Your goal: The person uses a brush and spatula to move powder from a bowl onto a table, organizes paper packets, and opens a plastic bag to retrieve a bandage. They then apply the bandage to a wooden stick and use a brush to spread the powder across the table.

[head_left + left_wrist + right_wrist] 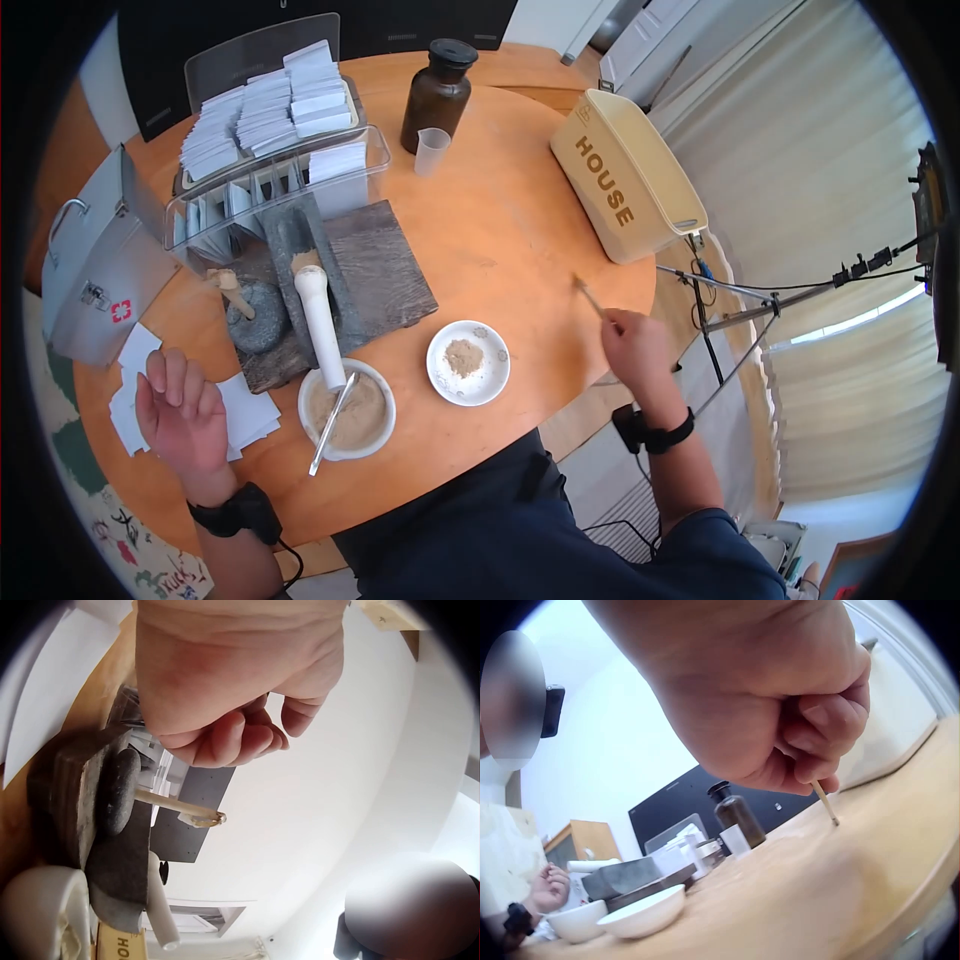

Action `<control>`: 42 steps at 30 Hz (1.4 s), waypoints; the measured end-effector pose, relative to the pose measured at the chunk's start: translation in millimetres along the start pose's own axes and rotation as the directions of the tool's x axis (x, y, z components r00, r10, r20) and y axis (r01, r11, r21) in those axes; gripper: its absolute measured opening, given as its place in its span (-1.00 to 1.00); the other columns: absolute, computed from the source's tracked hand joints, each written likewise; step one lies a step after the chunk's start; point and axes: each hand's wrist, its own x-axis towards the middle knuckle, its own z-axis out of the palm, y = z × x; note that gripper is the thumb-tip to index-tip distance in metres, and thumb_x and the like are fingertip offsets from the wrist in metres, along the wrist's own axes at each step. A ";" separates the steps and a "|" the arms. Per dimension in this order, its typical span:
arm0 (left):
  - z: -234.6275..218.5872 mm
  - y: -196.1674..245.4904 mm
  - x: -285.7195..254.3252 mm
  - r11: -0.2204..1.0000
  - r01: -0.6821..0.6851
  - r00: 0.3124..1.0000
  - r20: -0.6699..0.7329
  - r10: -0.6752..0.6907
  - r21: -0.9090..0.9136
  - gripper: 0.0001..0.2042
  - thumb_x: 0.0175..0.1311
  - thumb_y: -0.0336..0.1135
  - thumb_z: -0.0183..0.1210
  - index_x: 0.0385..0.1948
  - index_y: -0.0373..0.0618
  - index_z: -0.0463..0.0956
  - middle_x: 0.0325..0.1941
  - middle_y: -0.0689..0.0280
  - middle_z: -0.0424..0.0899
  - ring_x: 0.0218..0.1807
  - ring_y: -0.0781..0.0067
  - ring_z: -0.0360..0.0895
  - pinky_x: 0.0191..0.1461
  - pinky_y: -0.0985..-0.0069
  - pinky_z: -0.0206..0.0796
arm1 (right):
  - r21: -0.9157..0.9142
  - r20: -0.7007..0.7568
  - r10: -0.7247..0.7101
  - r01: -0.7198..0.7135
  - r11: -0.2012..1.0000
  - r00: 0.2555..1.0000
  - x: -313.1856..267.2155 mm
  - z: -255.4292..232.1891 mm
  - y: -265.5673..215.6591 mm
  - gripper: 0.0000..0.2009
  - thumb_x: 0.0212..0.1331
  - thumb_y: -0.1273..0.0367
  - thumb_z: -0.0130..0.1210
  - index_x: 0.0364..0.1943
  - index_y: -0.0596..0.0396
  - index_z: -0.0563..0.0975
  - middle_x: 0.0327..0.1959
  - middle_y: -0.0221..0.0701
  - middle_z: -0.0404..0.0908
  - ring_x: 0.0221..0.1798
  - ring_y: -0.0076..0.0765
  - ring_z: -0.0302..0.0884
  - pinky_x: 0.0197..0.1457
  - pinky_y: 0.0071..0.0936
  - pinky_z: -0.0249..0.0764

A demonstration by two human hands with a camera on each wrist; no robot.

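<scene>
My right hand (638,352) pinches a thin brush-like stick (589,294) over the right part of the table; in the right wrist view the stick's tip (835,821) is at or just above the wood. Palm up, my left hand (186,415) hangs with loosely curled fingers over white paper sheets (252,415), holding nothing. Between the hands stand a small white dish (488,383) with beige and white powder and a white mortar (380,436) of beige powder. A metal spoon (332,424) and a white pestle (318,325) lie across the mortar.
A cream HOUSE bin (640,190) stands at the right back. Behind are a brown bottle (436,100), a plastic cup (432,150) and trays of white packets (268,110). Left are a dark board (385,260), a round stone (258,318) and a metal first-aid case (105,270).
</scene>
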 end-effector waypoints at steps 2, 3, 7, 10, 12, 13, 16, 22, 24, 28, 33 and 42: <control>-1.5 -2.5 0.0 1.000 0.019 1.000 0.007 -0.019 0.004 -0.78 0.46 -0.26 -0.13 -0.42 -0.13 0.23 -0.47 0.33 0.24 -0.50 0.54 0.16 -0.44 0.57 0.05 | 0.097 -0.010 -0.062 0.062 0.993 0.998 8.3 3.0 -23.5 -0.86 0.00 0.40 0.07 -0.48 0.14 0.63 -0.57 -0.08 0.55 -0.47 0.08 0.55 -0.39 -0.17 0.48; -3.1 -2.4 0.3 1.000 0.016 1.000 0.001 -0.016 0.004 -0.78 0.46 -0.25 -0.13 -0.42 -0.13 0.24 -0.47 0.33 0.25 -0.50 0.53 0.16 -0.45 0.57 0.05 | 0.129 -0.012 -0.071 0.072 0.989 0.997 15.5 5.9 -23.8 -0.86 0.00 0.40 0.07 -0.48 0.14 0.63 -0.57 -0.08 0.55 -0.47 0.09 0.54 -0.38 -0.16 0.48; -4.4 -1.4 1.1 1.000 0.010 1.000 -0.004 -0.010 0.003 -0.78 0.46 -0.25 -0.15 -0.41 -0.13 0.25 -0.46 0.33 0.27 -0.50 0.53 0.19 -0.45 0.57 0.06 | -0.049 -0.147 -0.034 0.027 0.998 0.989 51.7 9.6 -7.1 -0.86 0.00 0.41 0.06 -0.50 0.15 0.61 -0.57 -0.08 0.55 -0.47 0.10 0.54 -0.36 -0.16 0.48; -5.6 1.4 0.8 1.000 -0.001 1.000 -0.005 0.001 0.017 -0.78 0.46 -0.24 -0.17 -0.40 -0.13 0.26 -0.46 0.33 0.28 -0.50 0.53 0.21 -0.46 0.57 0.07 | 0.005 0.008 -0.108 0.108 0.994 0.994 57.2 6.4 -17.2 -0.84 0.02 0.40 0.04 -0.57 0.18 0.58 -0.58 -0.07 0.55 -0.48 0.11 0.53 -0.36 -0.11 0.48; -3.7 -0.3 1.8 1.000 -0.005 1.000 -0.028 0.006 0.011 -0.77 0.47 -0.25 -0.17 -0.42 -0.13 0.24 -0.47 0.33 0.24 -0.51 0.54 0.16 -0.49 0.58 0.05 | -0.060 -0.038 -0.114 0.112 0.992 0.993 73.5 7.5 -18.0 -0.84 0.02 0.40 0.04 -0.58 0.19 0.57 -0.58 -0.06 0.54 -0.48 0.12 0.53 -0.37 -0.09 0.48; -3.5 -0.9 2.2 1.000 0.001 1.000 -0.023 0.000 0.005 -0.77 0.47 -0.25 -0.17 -0.42 -0.13 0.24 -0.47 0.33 0.24 -0.51 0.54 0.16 -0.49 0.58 0.05 | -0.128 -0.084 -0.106 0.094 0.987 0.991 79.1 7.9 -14.1 -0.83 0.02 0.40 0.03 -0.59 0.20 0.56 -0.59 -0.05 0.54 -0.48 0.13 0.53 -0.37 -0.08 0.48; -4.7 -2.1 2.3 1.000 0.006 1.000 0.005 -0.006 0.010 -0.78 0.46 -0.24 -0.17 -0.40 -0.13 0.25 -0.46 0.32 0.27 -0.50 0.54 0.20 -0.47 0.58 0.07 | -0.161 -0.043 -0.164 0.155 0.975 0.986 87.6 29.3 -2.3 -0.82 0.03 0.41 0.02 -0.60 0.21 0.55 -0.60 -0.04 0.54 -0.50 0.15 0.52 -0.38 -0.05 0.47; -7.4 -3.5 0.3 1.000 0.009 1.000 -0.019 -0.009 0.008 -0.78 0.46 -0.24 -0.15 -0.41 -0.13 0.25 -0.46 0.32 0.27 -0.50 0.52 0.19 -0.48 0.57 0.07 | -0.153 -0.116 -0.133 0.115 0.981 0.984 104.1 27.2 4.4 -0.81 0.05 0.40 0.01 -0.59 0.21 0.55 -0.59 -0.04 0.54 -0.47 0.16 0.53 -0.36 -0.04 0.47; -9.1 -3.7 0.4 1.000 0.004 1.000 -0.012 -0.004 0.023 -0.78 0.46 -0.25 -0.15 -0.41 -0.13 0.24 -0.46 0.31 0.26 -0.51 0.52 0.19 -0.48 0.56 0.07 | -0.199 -0.105 -0.096 0.073 0.977 0.990 108.3 29.4 8.7 -0.81 0.05 0.41 0.00 -0.59 0.21 0.56 -0.59 -0.04 0.55 -0.46 0.15 0.54 -0.36 -0.04 0.48; -8.0 -4.1 -0.1 1.000 -0.001 1.000 -0.028 0.002 0.027 -0.78 0.46 -0.25 -0.15 -0.42 -0.13 0.23 -0.47 0.31 0.26 -0.51 0.52 0.19 -0.48 0.56 0.06 | -0.087 -0.106 -0.123 0.114 0.990 0.987 121.1 32.1 4.0 -0.82 0.05 0.40 0.00 -0.56 0.15 0.59 -0.56 -0.08 0.58 -0.46 0.11 0.55 -0.34 -0.06 0.50; -10.1 -5.0 1.1 1.000 0.009 0.999 -0.034 -0.008 0.025 -0.78 0.46 -0.25 -0.15 -0.41 -0.13 0.22 -0.47 0.31 0.25 -0.51 0.51 0.17 -0.47 0.56 0.07 | -0.107 0.017 -0.096 0.097 0.990 0.995 138.4 33.1 -1.8 -0.83 0.03 0.38 0.02 -0.54 0.12 0.61 -0.51 -0.06 0.59 -0.40 0.10 0.57 -0.30 -0.08 0.52; -12.3 -4.9 0.2 1.000 0.014 0.999 -0.051 -0.013 0.016 -0.78 0.45 -0.24 -0.14 -0.42 -0.13 0.21 -0.47 0.32 0.22 -0.50 0.52 0.14 -0.47 0.56 0.05 | -0.248 0.181 -0.049 0.093 0.964 0.982 199.3 29.3 -46.0 -0.81 0.05 0.38 0.02 -0.43 0.12 0.66 -0.36 -0.14 0.67 -0.23 0.02 0.64 -0.18 -0.19 0.56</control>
